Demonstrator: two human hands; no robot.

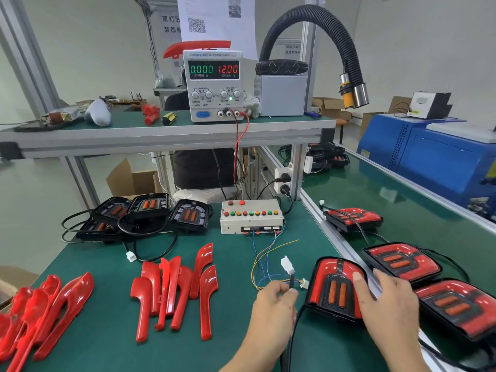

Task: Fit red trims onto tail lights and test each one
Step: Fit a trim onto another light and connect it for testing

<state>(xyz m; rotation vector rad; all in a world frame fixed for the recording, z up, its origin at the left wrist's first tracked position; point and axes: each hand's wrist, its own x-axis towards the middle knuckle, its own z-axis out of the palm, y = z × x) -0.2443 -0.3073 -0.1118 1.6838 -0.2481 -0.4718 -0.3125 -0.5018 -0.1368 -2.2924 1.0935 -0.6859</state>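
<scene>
The tail light [336, 288] with red trims already on it lies flat on the green table [107, 345], in front of the white test box [251, 216] and a little to its right. The right hand [386, 310] rests on the right edge of this tail light; its fingers are spread and nearly straight, the thumb lying on the red face. The left hand [273, 304] is just to the left of the tail light and pinches the black cable [291, 281] a little below its white connector [287, 265], which stands up above the fingers. The cable runs down from the hand to the near edge of the table.

Thin coloured wires [261, 264] hang from the front of the test box and loop on the table, ending in a small white plug [304, 283] just beside the left hand's fingertips.

To the right of the test box, three more trimmed tail lights [402, 260] lie on the side bench. To the left of the test box is a heap of black untrimmed tail lights [150, 208], and nearer than them lie loose red trims [174, 288]. Above the test box, the power supply [214, 84] shows 0.000 and 12.00.
</scene>
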